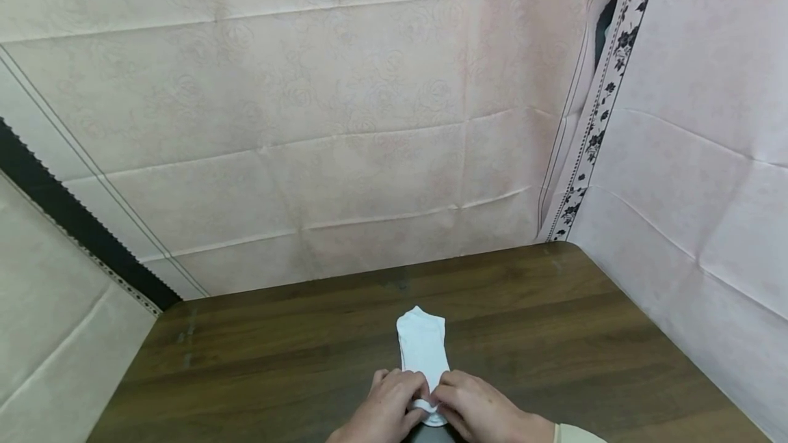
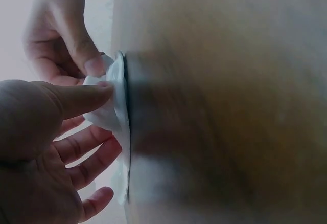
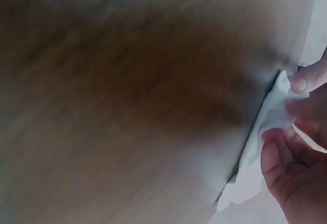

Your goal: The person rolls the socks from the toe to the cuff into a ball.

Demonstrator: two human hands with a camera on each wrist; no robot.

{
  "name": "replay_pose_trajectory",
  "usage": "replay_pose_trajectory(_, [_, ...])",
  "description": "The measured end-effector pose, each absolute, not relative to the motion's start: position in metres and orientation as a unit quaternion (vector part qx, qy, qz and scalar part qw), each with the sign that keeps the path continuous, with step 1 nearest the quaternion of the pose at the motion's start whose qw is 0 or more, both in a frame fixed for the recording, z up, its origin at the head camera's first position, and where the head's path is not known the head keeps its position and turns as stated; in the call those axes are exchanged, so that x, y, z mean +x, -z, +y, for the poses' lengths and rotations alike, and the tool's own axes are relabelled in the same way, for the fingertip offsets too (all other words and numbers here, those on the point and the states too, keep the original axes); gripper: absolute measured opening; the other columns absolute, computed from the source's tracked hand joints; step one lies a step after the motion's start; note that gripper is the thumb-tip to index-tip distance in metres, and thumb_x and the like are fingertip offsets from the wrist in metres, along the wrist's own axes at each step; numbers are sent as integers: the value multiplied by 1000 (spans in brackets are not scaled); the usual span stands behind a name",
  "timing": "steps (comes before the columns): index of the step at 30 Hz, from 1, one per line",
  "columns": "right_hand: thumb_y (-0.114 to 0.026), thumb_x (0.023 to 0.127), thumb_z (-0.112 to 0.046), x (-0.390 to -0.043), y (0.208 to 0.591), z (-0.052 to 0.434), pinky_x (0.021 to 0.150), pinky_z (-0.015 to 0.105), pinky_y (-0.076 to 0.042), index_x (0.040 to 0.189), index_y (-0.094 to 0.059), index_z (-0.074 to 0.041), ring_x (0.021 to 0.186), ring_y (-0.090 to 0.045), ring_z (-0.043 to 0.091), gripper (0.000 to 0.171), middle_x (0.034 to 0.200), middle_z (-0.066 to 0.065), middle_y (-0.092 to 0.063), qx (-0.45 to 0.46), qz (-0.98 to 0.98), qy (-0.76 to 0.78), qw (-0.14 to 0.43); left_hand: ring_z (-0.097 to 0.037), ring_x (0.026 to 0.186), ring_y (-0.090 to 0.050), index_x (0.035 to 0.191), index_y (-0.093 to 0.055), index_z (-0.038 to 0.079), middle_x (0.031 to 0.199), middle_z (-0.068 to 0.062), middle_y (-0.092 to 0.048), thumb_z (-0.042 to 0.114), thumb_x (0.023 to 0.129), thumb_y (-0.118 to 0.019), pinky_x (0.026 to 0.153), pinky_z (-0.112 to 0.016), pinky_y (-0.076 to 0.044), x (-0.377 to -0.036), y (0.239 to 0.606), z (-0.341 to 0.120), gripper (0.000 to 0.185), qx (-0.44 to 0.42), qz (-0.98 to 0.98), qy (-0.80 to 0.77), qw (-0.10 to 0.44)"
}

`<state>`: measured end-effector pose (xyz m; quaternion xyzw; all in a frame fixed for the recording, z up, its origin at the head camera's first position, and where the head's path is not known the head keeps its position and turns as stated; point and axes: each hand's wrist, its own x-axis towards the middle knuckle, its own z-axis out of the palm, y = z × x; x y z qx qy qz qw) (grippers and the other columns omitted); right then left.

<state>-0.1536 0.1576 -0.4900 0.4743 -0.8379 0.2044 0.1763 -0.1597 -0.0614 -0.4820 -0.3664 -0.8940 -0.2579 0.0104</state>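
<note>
- White fabric: one narrow cloth piece (image 1: 423, 340) is laid lengthwise on a brown wood-grain table (image 1: 258, 374), near the middle of its near side. Its far end is spread flat, with an uneven, pointed edge; its near end is bunched between two hands, and a narrow fold is raised there.
- Left hand (image 1: 392, 402): placed at the left of the near end. The fold is pinched between thumb and fingers; in the left wrist view the outer fingers are seen held apart.
- Right hand (image 1: 480, 405): placed at the right, just beside the left. The same fold is gripped by bent fingertips; the exact thumb contact cannot be told. A pale sleeve (image 1: 576, 434) is worn at this wrist.
- Grey patch (image 1: 429, 435): seen below the cloth's near end, between the hands; it cannot be identified.
- Surroundings: the table is bounded by creased pale sheets at the far side (image 1: 345, 108), left (image 1: 55, 333) and right (image 1: 708, 176). A floral border (image 1: 606, 108) is shown at the far right corner, a black strip (image 1: 74, 214) at the left.
</note>
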Motion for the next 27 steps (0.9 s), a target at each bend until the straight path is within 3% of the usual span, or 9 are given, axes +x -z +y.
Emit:
replay_pose_trajectory(6, [-88,79,-30,-152,489,157,68,9,-37,95,-67,-19,78,-44,-3,29,90,-12,-51,475,-851,-153,162,2,76,-43,85,-57,27,80,23,-48,19,90,-77,79,-35,-32,-163,483,-64,22,-375,-890,258,2])
replay_pose_trajectory(16, [-86,78,-15,-152,495,151,64,12,-38,82,-61,-19,71,-46,0,25,79,-11,-50,477,-842,-124,219,2,80,-46,84,-61,26,82,23,-53,17,88,-78,79,-36,-34,-162,484,-63,20,-381,-888,257,16])
replay_pose_trajectory(22, [-80,81,-8,-152,495,150,63,13,-39,83,-62,-18,71,-47,0,21,79,-11,-51,457,-854,-151,199,3,81,-46,86,-61,27,84,23,-50,24,80,-86,77,-33,-34,-160,486,-64,26,-395,-887,233,45])
replay_pose_trajectory(27, [-77,83,-7,-153,495,151,64,13,-41,86,-63,-17,74,-50,-1,18,81,-12,-53,455,-853,-174,187,0,83,-45,89,-59,27,86,23,-50,25,79,-87,79,-34,-34,-161,483,-61,30,-383,-897,221,9])
